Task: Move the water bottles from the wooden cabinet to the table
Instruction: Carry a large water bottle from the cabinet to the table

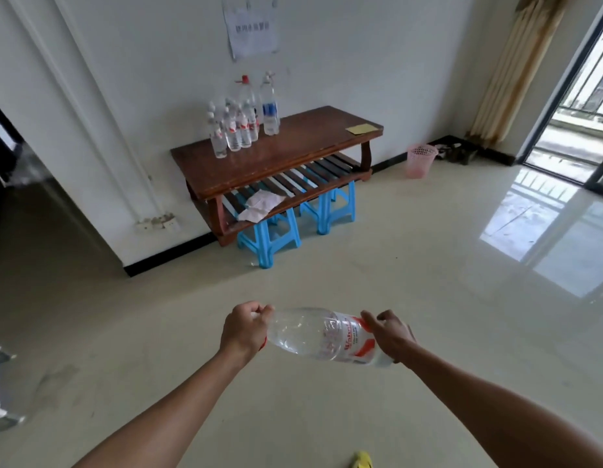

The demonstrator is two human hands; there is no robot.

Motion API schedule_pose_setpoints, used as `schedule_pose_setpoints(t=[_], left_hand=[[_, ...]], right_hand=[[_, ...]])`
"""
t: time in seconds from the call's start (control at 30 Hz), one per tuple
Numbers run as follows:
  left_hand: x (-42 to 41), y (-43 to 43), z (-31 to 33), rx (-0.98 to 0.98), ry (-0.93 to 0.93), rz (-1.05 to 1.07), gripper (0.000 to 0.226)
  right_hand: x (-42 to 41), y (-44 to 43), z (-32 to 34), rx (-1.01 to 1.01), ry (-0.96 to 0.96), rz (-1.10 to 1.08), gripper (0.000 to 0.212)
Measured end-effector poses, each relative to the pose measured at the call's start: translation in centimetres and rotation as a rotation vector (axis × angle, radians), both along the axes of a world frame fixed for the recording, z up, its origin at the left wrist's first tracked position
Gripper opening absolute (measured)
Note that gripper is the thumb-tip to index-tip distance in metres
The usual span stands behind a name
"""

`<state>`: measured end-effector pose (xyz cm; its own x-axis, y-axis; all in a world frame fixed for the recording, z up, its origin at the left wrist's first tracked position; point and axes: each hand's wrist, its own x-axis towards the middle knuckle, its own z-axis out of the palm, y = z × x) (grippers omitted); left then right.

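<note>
I carry one water bottle point(313, 334) crosswise in front of me, lying nearly flat, well above the floor point(428, 265) and well apart from the wooden table point(293, 153) ahead. My left hand point(242, 327) has its fingers curled round one end and my right hand point(389, 336) is wrapped round the other end, beside the red and white label. I cannot tell which end has the cap.

The other bottles point(239, 123) stand in a tight cluster at the tabletop's rear left corner, against the wall. A yellow paper point(361, 129) lies at the right edge.

I judge this to be the carrying step, with the setting down yet to come. Held only by its ends, the smooth, clear bottle could twist or slip if either grip loosens. I must tip it upright before it lands, and doing that too close to the cluster could knock the standing bottles over. The table appears to rest on blue stools point(266, 238), so a heavy landing near an edge might rock it. The floor looks glossy, so a hurried step could skid.
</note>
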<state>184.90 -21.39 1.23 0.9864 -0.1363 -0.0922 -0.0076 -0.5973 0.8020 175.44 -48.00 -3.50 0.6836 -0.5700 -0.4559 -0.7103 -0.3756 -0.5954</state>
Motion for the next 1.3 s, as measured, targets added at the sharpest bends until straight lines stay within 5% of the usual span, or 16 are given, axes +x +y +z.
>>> schedule_pose_setpoints(t=[0.47,0.8,1.3], left_hand=[[31.9,-16.0,0.5,0.022,0.016,0.051,0.04],[53.7,-21.7,1.0,-0.062,-0.02,0.147,0.054],[88.2,-29.1,4.7,-0.038,-0.115,0.057,0.044]], right_hand=[[34.8,-15.8,0.4,0.02,0.01,0.071,0.062],[58.2,-22.1,3.2,0.01,-0.036,0.129,0.046],[92.1,-29.5,5.3,-0.074,-0.058,0.085,0.045]])
